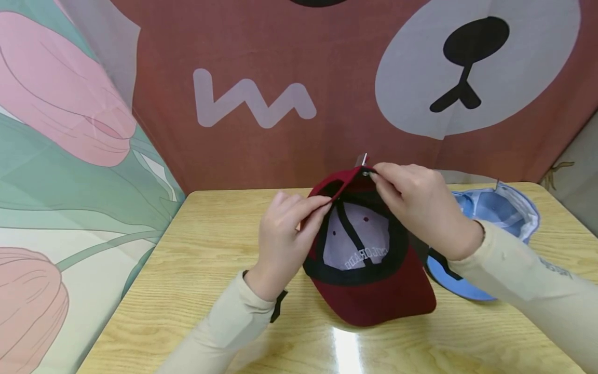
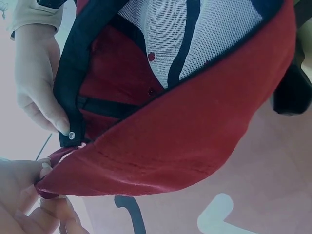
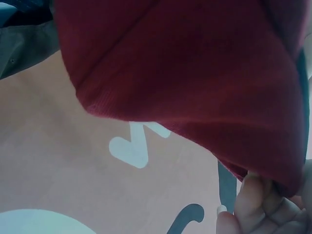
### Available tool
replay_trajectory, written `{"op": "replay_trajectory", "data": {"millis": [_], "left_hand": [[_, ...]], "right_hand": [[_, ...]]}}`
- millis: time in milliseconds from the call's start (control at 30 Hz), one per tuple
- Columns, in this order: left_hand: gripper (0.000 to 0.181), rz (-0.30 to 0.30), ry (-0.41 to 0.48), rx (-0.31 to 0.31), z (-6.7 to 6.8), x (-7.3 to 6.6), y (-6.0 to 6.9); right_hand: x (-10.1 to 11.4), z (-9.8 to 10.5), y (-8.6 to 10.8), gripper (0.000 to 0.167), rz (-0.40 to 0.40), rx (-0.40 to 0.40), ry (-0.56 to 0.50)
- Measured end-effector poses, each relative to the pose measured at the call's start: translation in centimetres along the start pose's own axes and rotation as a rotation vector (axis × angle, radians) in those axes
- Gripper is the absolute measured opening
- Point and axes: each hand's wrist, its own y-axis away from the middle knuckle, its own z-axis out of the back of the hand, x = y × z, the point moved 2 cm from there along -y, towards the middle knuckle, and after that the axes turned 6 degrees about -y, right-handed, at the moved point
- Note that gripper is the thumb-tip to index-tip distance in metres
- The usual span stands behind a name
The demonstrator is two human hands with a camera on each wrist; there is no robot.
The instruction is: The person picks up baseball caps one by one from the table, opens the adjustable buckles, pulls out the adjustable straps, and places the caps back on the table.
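Observation:
A dark red baseball cap (image 1: 374, 304) is held up over the table, its inside facing me and its brim pointing down towards me. Pale mesh panels and black inner tape (image 2: 180, 44) line it. My left hand (image 1: 291, 234) pinches the left edge of the cap's back opening. At the top, my right hand (image 1: 420, 208) pinches the black-lined back end beside a metal snap (image 2: 71, 135). A small clear tag (image 1: 362, 159) sticks up there. In the right wrist view the cap's red outer cloth (image 3: 185, 68) hides most of the hands.
A light blue cap (image 1: 488, 210) lies on the wooden table (image 1: 210, 249) at the right, partly behind my right forearm. Printed cloth with a bear face (image 1: 261, 31) hangs behind the table, and a tulip print (image 1: 70, 88) is at the left.

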Motion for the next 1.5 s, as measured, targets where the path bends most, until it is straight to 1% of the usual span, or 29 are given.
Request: {"op": "replay_trajectory", "data": {"millis": [200, 267, 333, 433, 533, 600, 700, 767, 833, 900, 933, 1000, 1067, 1167, 1267, 1367, 1433, 1500], "left_hand": [[0.010, -0.002, 0.011, -0.014, 0.1, 0.1, 0.2], [0.010, -0.006, 0.016, -0.015, 0.2, 0.1, 0.4], [0.010, -0.021, 0.016, -0.004, 0.3, 0.2, 0.6], [0.011, -0.087, -0.005, 0.030, 0.4, 0.4, 1.0], [0.011, -0.181, -0.049, 0.063, 0.5, 0.5, 1.4], [0.011, -0.235, -0.087, 0.090, 0.6, 0.5, 1.6], [0.012, -0.301, -0.141, 0.109, 0.5, 0.3, 1.7], [0.013, -0.349, -0.174, 0.112, 0.3, 0.1, 1.6], [0.013, -0.388, -0.202, 0.103, 0.0, -0.2, 1.6], [0.014, -0.405, -0.221, 0.098, -0.2, -0.4, 1.7], [0.014, -0.404, -0.229, 0.098, -0.3, -0.4, 1.7], [0.016, -0.374, -0.229, 0.112, -0.4, -0.3, 1.9], [0.023, -0.326, -0.211, 0.128, -0.4, -0.1, 2.1], [0.037, -0.236, -0.162, 0.150, -0.3, 0.2, 2.5], [0.052, -0.142, -0.108, 0.157, -0.3, 0.6, 2.9], [0.063, -0.041, -0.070, 0.172, -0.4, 1.0, 3.3], [0.068, 0.043, -0.050, 0.208, -0.4, 1.3, 3.7], [0.069, 0.143, -0.028, 0.261, -0.5, 1.6, 4.0]], "right_hand": [[-0.2, 0.1, -0.1, 0.016, 0.005, -0.029, 0.006], [-0.4, 0.2, -0.1, 0.014, -0.016, -0.042, -0.003], [-0.5, 0.2, -0.1, 0.013, -0.055, -0.048, -0.034], [-0.5, 0.4, 0.0, 0.013, -0.122, -0.046, -0.087], [-0.4, 0.6, 0.0, 0.012, -0.175, -0.032, -0.133], [-0.3, 0.7, 0.1, 0.012, -0.195, -0.015, -0.153], [-0.2, 0.6, 0.1, 0.011, -0.209, 0.009, -0.174], [-0.2, 0.4, 0.1, 0.010, -0.205, 0.014, -0.181], [-0.3, 0.3, 0.2, 0.011, -0.197, 0.008, -0.184], [-0.4, 0.2, 0.3, 0.011, -0.192, -0.002, -0.187], [-0.4, 0.2, 0.2, 0.011, -0.187, -0.006, -0.186], [-0.2, 0.2, 0.3, 0.011, -0.180, -0.014, -0.188], [-0.2, 0.3, 0.3, 0.011, -0.172, -0.024, -0.190], [-0.1, 0.5, 0.3, 0.011, -0.174, -0.039, -0.195], [0.0, 0.6, 0.3, 0.011, -0.186, -0.047, -0.198], [0.0, 0.7, 0.3, 0.012, -0.192, -0.049, -0.208], [0.1, 0.8, 0.3, 0.012, -0.187, -0.054, -0.212], [0.1, 1.0, 0.3, 0.013, -0.182, -0.058, -0.210]]}}
